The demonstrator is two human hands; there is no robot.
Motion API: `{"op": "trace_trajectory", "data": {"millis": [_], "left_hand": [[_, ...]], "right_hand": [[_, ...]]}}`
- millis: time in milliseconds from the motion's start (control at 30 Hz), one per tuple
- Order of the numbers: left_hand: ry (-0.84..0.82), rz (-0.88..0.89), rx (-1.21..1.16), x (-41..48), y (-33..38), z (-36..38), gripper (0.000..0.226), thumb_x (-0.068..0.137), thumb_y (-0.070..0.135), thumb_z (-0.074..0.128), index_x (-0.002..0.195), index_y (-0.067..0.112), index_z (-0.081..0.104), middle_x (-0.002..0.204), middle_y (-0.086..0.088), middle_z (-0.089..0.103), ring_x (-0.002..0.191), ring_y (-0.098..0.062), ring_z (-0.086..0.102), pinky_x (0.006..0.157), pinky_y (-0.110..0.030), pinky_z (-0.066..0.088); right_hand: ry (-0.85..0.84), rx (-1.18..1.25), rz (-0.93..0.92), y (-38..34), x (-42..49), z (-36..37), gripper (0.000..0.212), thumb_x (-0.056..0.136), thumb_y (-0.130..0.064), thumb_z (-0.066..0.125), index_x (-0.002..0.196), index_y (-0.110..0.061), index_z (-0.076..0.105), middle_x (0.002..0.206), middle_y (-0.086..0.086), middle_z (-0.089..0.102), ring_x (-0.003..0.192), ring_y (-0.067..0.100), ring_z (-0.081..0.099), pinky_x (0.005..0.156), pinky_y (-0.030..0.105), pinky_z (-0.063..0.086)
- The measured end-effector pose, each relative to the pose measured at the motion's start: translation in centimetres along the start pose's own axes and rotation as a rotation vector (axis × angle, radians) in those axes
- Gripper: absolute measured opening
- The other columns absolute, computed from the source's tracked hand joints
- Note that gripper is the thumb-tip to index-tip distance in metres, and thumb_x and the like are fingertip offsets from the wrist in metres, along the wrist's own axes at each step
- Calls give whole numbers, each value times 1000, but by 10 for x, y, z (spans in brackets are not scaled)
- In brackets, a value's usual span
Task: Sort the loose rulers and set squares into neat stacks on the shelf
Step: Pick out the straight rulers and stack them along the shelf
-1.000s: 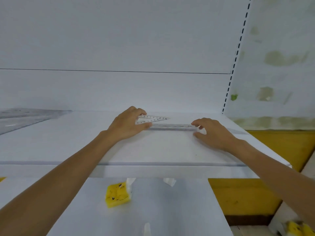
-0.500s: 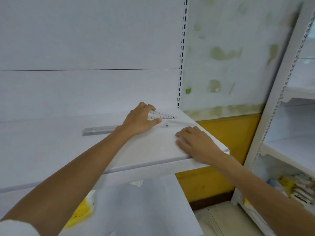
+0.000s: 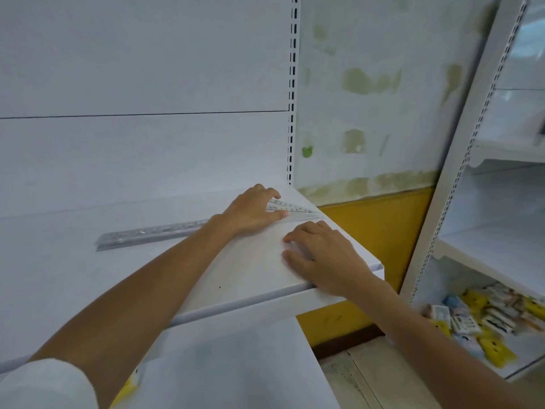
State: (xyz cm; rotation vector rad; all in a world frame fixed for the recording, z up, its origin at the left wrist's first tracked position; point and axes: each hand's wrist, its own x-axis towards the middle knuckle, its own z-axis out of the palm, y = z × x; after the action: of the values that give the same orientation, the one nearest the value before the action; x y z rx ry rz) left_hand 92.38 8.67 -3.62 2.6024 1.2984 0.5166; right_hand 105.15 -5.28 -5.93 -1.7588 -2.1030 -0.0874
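Shelf (image 3: 236, 267): left grip (image 3: 250, 211) pinches triangle (image 3: 298, 209) (right grip (image 3: 324, 255) flat).

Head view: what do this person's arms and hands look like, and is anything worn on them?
The left hand and right hand are bare: no gloves, rings or watch show. A white sleeve covers the left arm near the frame's lower left corner; the left forearm beyond it is bare. The right forearm is bare too, with no sleeve in view.
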Motion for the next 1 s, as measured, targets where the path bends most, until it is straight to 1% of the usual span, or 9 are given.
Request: {"op": "trace_trajectory", "data": {"millis": [133, 233, 367, 567, 633, 733, 867, 933, 1000], "left_hand": [[-2, 10, 23, 4, 4, 5, 46, 87, 48, 52, 125, 23, 49, 126, -4, 45, 116, -19, 46, 90, -33, 37], [-13, -11, 56, 5, 3, 10, 44, 87, 49, 51, 124, 24, 50, 128, -3, 45, 120, -19, 43, 91, -33, 36], [-56, -37, 75, 5, 2, 10, 42, 88, 50, 48, 122, 25, 52, 127, -4, 46, 118, -21, 44, 90, -34, 36], [-28, -4, 33, 3, -1, 10, 41, 86, 49, 53, 119, 25, 53, 123, -3, 48, 114, -19, 45, 83, -31, 36], [-33, -2, 35, 1, -1, 9, 44, 85, 50, 55, 122, 26, 52, 124, -2, 48, 114, -19, 45, 85, -31, 37], [-57, 8, 27, 1, -2, 7, 47, 85, 48, 56, 126, 28, 48, 126, -3, 48, 116, -19, 44, 92, -34, 39], [-116, 41, 7, 2, 1, 6, 49, 88, 40, 53, 134, 25, 43, 134, -3, 44, 123, -19, 41, 102, -33, 34], [-136, 56, -5, 3, 1, 6, 48, 89, 37, 54, 134, 24, 44, 130, -3, 47, 119, -18, 44, 100, -30, 34], [-143, 59, -28, 5, 1, 6, 43, 89, 35, 54, 131, 26, 48, 120, -3, 50, 113, -18, 47, 97, -29, 36]], "right_hand": [[4, 17, 4, 0, 1, 0, 37, 94, -42, 40, 126, -26, 51, 130, -9, 50, 119, 13, 40, 96, 27, 31], [-1, 20, 11, 0, 0, 0, 37, 94, -42, 40, 126, -27, 51, 130, -9, 50, 119, 13, 40, 96, 27, 31], [-10, 20, 19, 0, 0, -1, 37, 94, -42, 40, 127, -26, 50, 132, -9, 49, 120, 12, 40, 97, 27, 31], [-26, 24, 27, -2, -1, -2, 38, 94, -41, 41, 127, -26, 51, 133, -8, 48, 122, 12, 38, 98, 28, 31], [-26, 21, 29, -2, -1, -2, 38, 94, -41, 41, 127, -26, 51, 133, -8, 48, 122, 12, 38, 98, 29, 31], [-28, 10, 33, -2, -1, -2, 37, 94, -41, 40, 127, -26, 51, 133, -8, 48, 122, 13, 38, 98, 29, 32], [-32, -2, 34, -4, -1, -3, 37, 95, -41, 39, 128, -26, 50, 132, -7, 48, 121, 13, 39, 97, 29, 32], [-33, -4, 33, -4, -1, -3, 38, 95, -41, 39, 128, -26, 50, 132, -7, 48, 120, 13, 39, 97, 29, 32], [-32, -3, 34, -4, -1, -3, 38, 95, -41, 39, 128, -26, 50, 132, -7, 49, 120, 13, 39, 97, 29, 32]]}}
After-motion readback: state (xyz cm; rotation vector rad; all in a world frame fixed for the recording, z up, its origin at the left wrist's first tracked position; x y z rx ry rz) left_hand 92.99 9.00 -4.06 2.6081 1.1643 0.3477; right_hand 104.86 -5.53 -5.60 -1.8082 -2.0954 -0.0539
